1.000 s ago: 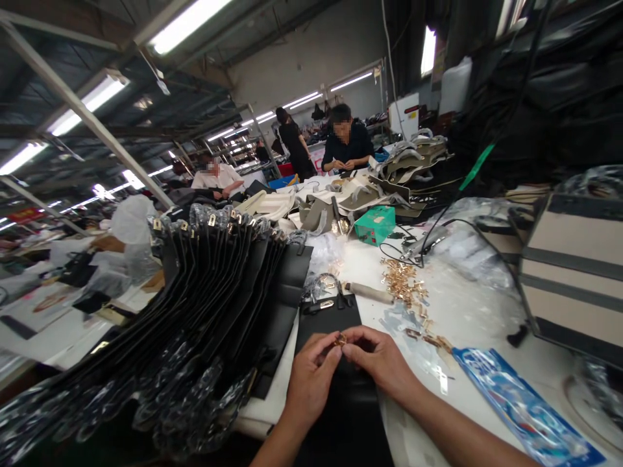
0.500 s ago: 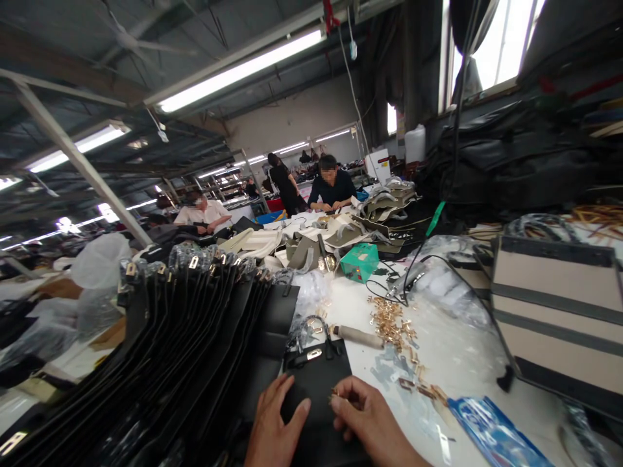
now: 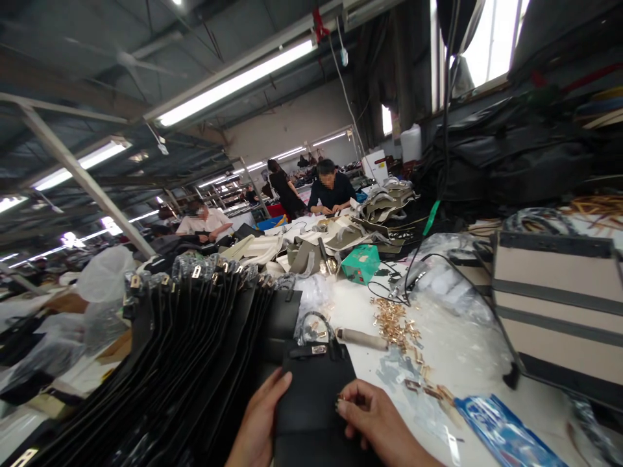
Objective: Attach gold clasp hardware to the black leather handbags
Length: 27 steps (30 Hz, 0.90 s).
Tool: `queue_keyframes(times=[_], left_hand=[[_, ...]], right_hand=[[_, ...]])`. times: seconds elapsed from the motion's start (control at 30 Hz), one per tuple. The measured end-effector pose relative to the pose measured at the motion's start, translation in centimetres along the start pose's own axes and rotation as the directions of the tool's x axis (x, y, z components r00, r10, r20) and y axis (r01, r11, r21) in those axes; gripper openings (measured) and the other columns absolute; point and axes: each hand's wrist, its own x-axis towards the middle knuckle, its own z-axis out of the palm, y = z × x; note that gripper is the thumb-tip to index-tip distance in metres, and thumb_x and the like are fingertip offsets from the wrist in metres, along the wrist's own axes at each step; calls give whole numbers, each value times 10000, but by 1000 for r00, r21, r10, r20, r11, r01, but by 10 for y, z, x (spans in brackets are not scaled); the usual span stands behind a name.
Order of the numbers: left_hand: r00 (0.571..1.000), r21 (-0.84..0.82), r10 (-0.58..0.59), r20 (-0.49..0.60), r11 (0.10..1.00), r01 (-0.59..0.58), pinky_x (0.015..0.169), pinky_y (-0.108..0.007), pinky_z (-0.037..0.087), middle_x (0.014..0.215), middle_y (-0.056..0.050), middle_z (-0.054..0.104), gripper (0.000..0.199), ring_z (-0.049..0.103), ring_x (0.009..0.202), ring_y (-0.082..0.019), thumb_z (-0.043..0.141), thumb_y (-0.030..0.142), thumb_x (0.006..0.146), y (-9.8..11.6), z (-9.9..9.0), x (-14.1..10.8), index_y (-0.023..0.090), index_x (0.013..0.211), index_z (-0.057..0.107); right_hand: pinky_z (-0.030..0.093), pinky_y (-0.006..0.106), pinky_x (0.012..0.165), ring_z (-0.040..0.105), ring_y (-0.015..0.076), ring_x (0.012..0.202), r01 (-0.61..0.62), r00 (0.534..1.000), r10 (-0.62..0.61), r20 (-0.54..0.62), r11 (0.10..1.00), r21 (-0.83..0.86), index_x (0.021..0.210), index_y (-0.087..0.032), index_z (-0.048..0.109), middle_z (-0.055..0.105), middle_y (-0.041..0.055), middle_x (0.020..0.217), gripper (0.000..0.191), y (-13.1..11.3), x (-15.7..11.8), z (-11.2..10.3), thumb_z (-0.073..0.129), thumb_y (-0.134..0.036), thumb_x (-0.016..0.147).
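A black leather piece [image 3: 311, 395] with a gold plate [image 3: 318, 349] and a plastic-wrapped handle [image 3: 311, 321] lies in front of me. My left hand [image 3: 263, 412] rests along its left edge, fingers together and thumb on the leather, closed on that edge. Over its right side, my right hand [image 3: 367, 415] pinches a small gold metal fitting [image 3: 342, 397] between thumb and fingertips. Just right of the handle is a wrapped roller-like tool [image 3: 363, 338]. A heap of small gold fittings [image 3: 393, 321] lies beyond it on the white table [image 3: 448, 363].
Many similar black pieces [image 3: 195, 350] stand stacked at left. A green box [image 3: 361, 264], beige pieces [image 3: 263, 250] and a blue packet [image 3: 506, 431] are on the table. Striped panels [image 3: 559, 305] lie at right. A person in dark clothes [image 3: 333, 191] sits across.
My left hand has gone from spread over the leather to its left edge. The black piece now stands more upright in view. My right hand has shifted slightly right, still pinching the fitting.
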Motion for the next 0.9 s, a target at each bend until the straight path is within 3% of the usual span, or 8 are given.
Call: queue_keyframes(times=[0.07,0.13,0.27,0.37,0.47,0.7,0.83,0.9], left_hand=[[986,6,-50,158,999,50,809,-367,552,957,-115,757,419,724,879,-264,745,268,731,7,4,8,136,1115,641],[969,54,-93,229,995,83,727,-354,559,860,-96,759,418,725,769,-251,747,186,673,11,6,22,123,1075,648],[968,136,-104,228,988,74,595,-324,541,706,-56,735,455,678,583,-211,677,84,579,12,12,48,112,1032,652],[975,194,-70,212,981,28,569,-317,530,684,-53,730,434,668,560,-213,701,113,565,10,21,54,115,998,664],[976,219,29,218,973,-78,640,-333,543,787,-78,753,413,697,662,-238,768,196,596,7,33,45,127,993,675],[911,311,268,313,878,-365,899,-366,495,1102,-104,727,452,659,1030,-308,765,276,693,-11,58,5,170,1122,672],[914,361,278,297,853,-377,897,-363,487,1047,-90,740,390,664,1004,-304,731,249,714,-24,63,-5,168,1094,683],[922,358,264,284,862,-358,889,-371,491,1034,-89,742,397,666,994,-309,734,260,711,-29,63,-7,165,1093,683]], right_hand=[[346,151,413,584,114,575,-5,1000,5,16,1000,3,855,-162,588,564,-18,699,413,-2,0,-1,676,-558,775],[365,152,420,595,125,592,-3,1000,3,28,1000,-4,864,-166,596,574,-13,691,410,-3,0,-2,667,-561,782],[457,205,491,631,182,738,98,995,-97,39,995,-30,876,-176,632,664,56,886,394,-6,0,-5,680,-554,779],[514,333,794,624,258,1010,199,979,-201,-12,974,-108,824,-177,677,643,105,1169,337,-11,1,-8,716,-508,774],[387,420,1020,522,311,1229,210,975,-217,-44,968,-134,836,-190,711,599,124,1297,302,-18,2,-13,730,-486,779],[355,433,1059,458,314,1309,240,963,-240,-122,971,-14,858,-212,690,486,112,1441,282,-29,5,-26,689,-491,817],[348,442,1052,413,317,1331,261,925,-320,-207,927,-268,802,-218,677,593,108,1310,208,-35,3,-30,684,-425,822],[384,413,1012,495,301,1243,284,915,-363,-174,889,-359,773,-216,664,655,95,1187,170,-37,2,-30,686,-377,821]])
